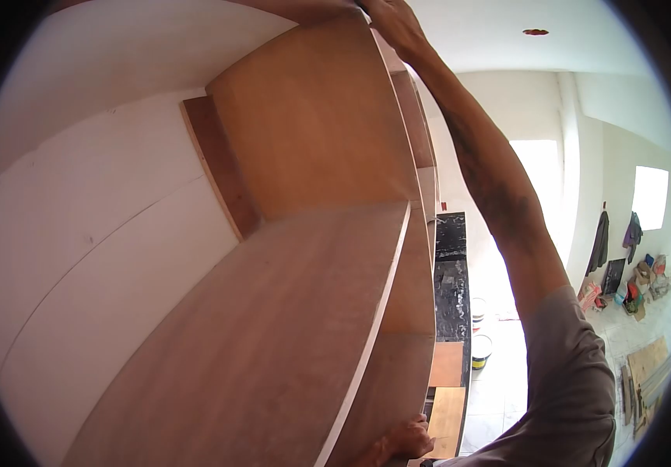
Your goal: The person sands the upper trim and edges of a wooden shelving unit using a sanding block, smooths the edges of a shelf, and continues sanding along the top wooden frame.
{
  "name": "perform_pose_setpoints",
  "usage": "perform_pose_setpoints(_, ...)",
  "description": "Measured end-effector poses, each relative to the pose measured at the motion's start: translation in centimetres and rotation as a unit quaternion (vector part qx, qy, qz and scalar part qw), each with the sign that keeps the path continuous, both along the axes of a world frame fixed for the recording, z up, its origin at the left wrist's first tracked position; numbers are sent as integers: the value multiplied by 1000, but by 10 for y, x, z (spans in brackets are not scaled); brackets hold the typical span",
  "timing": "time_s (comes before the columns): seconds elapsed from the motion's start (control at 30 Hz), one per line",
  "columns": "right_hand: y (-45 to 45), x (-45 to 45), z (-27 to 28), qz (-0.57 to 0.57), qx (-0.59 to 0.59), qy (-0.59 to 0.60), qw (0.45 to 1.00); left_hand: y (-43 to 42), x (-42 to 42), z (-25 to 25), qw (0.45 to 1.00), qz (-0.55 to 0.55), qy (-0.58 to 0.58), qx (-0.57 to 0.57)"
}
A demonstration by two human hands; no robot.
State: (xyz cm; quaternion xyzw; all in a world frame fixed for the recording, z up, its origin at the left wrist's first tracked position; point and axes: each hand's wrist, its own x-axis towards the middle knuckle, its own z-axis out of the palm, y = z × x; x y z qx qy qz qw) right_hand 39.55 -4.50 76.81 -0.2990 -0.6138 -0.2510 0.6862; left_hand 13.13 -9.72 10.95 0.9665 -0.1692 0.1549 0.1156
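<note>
Along the top edge of a wooden cabinet (pixel 316 117), my right hand (pixel 391 22) is raised at the end of my outstretched arm. Its fingers are mostly cut off by the frame and dark, so what they hold is unclear. Low in the view, my left hand (pixel 412 437) has its fingers curled round the cabinet's front edge. Between the two hands a wide brown shelf board (pixel 273 327) with a pale front edge slants across the cabinet. A darker wooden strip (pixel 219 159) stands against the wall at the back.
White wall (pixel 79 202) lies behind the cabinet at left. Below right are a black countertop (pixel 452 288), a bucket (pixel 481 350) and a tiled floor. Farther right, clothes (pixel 633 233) hang on the wall, with bags (pixel 643 284) and boards (pixel 647 373) on the floor.
</note>
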Motion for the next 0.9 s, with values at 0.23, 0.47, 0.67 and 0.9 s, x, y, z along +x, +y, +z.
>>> perform_pose_setpoints(0.23, -5, -1, -5, -22, 41, -34, 998, 0, 2, 2, 999, -3, 11, 45)
perform_pose_setpoints(0.47, -2, 6, -11, -31, 44, -52, 997, -4, 0, -25, 999, 42, -17, -15)
perform_pose_setpoints(0.67, 0, 0, -2, -28, 62, -61, 996, 5, 3, -7, 1000, -15, -13, 8)
perform_pose_setpoints(0.9, 4, 8, 0, -26, 42, -44, 998, 3, 0, -1, 1000, -3, 20, -15)
